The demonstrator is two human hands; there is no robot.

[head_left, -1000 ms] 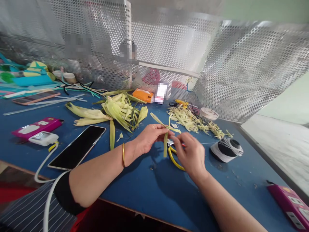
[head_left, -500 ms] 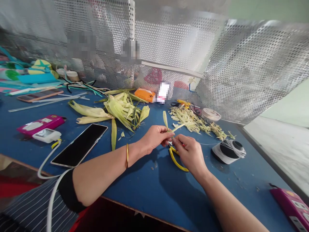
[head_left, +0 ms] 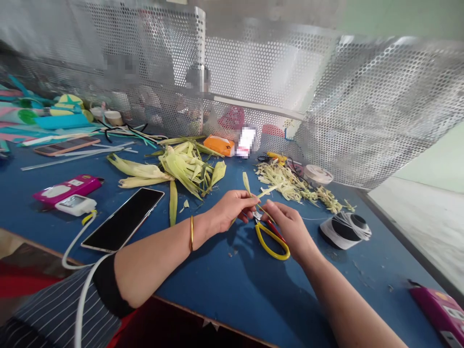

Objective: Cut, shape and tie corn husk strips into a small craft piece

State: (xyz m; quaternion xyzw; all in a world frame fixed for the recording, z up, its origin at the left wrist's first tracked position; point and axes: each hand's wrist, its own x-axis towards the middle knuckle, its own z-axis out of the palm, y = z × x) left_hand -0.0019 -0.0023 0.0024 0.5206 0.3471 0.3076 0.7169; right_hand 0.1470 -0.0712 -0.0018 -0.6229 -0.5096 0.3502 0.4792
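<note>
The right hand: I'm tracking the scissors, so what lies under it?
The scissors reach beneath the right hand: the yellow loop shows, the red handle only partly; the hand covers its remainder.

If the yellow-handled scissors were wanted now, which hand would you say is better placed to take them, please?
The right hand, probably: it is beside the scissors, at their handle end, while the left hand, farther from that end, pinches a corn husk strip. Whether the right does too is unclear.
</note>
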